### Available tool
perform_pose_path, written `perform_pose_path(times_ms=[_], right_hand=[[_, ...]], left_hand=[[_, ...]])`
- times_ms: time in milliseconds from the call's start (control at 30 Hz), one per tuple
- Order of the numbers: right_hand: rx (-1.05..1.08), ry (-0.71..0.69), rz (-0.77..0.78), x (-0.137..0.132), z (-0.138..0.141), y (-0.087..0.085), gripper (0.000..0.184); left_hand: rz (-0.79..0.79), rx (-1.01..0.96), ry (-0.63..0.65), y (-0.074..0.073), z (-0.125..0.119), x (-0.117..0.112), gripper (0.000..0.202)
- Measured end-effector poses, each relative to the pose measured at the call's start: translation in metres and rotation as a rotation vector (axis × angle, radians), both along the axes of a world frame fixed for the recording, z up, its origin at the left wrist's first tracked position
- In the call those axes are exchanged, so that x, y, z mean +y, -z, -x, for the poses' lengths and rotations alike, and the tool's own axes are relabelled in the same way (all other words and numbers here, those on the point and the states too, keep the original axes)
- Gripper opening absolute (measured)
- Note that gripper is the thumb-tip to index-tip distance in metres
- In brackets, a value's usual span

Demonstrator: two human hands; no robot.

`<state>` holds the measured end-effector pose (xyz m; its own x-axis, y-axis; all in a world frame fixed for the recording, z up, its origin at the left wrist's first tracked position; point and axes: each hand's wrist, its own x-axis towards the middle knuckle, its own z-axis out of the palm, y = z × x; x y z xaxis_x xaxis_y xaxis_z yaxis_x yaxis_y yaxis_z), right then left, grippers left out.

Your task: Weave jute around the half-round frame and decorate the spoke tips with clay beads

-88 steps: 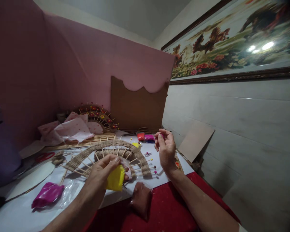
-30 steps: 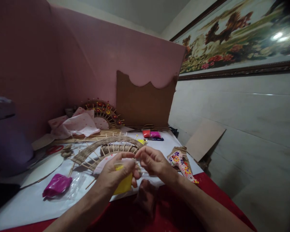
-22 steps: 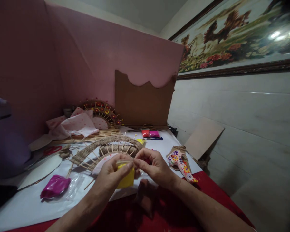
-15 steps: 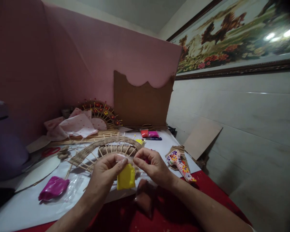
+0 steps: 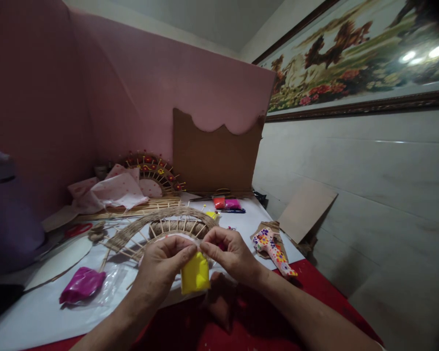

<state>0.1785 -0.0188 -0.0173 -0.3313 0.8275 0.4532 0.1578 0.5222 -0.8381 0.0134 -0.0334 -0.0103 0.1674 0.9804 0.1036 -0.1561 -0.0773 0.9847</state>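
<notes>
My left hand [image 5: 163,265] pinches the top of a small clear bag of yellow clay [image 5: 194,278]. My right hand [image 5: 229,254] pinches the same bag's top edge from the right side, fingers closed. Both hands hover just above the near edge of the white sheet [image 5: 40,312]. Right behind them lies a half-round woven rattan fan frame [image 5: 157,222] with wooden sticks radiating out, some tipped with small coloured beads.
A magenta clay bag [image 5: 81,284] lies at the left, a brown clay bag [image 5: 219,300] on the red cloth [image 5: 278,317] under my hands. A painted flowery piece [image 5: 274,251], red and pink clay packs [image 5: 227,203], a decorated fan [image 5: 151,173], pink fabric [image 5: 111,192] and cardboard [image 5: 214,156] stand behind.
My right hand came down from near the far clay packs to meet my left hand. Both now pinch the yellow clay bag, which has swung lower beneath the fingers.
</notes>
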Motion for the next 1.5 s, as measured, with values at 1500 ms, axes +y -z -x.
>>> perform_pose_path(times_ms=[1500], right_hand=[[0.23,-0.053,0.064,0.002,0.003,0.004,0.015]], left_hand=[[-0.031,-0.059,0.097,0.006,0.006,0.005,0.012]])
